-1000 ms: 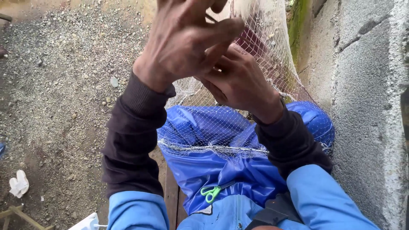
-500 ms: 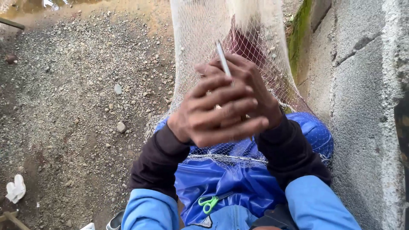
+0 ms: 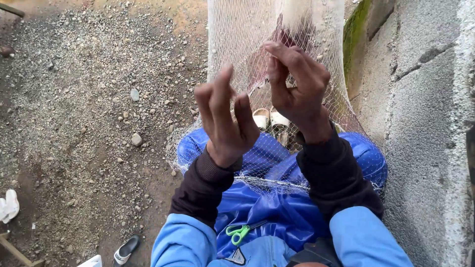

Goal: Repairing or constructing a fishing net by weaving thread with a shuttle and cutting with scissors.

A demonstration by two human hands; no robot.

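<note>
Right hand (image 3: 297, 86), its grip pinching the hanging white mesh fishing net (image 3: 232, 34), works nearer it than the open-fingered left hand (image 3: 225, 116).

head cam | looks steeply down, close | hands (image 3: 257, 113) fill centre | edges perhaps warped

We sit outdoors in soft daylight. To our left spreads gravel ground (image 3: 84, 109), grey with scattered stones and brown soil further off. On our right rises a rough concrete block wall (image 3: 425, 123), with green moss (image 3: 357, 29) along its upper edge.
</note>
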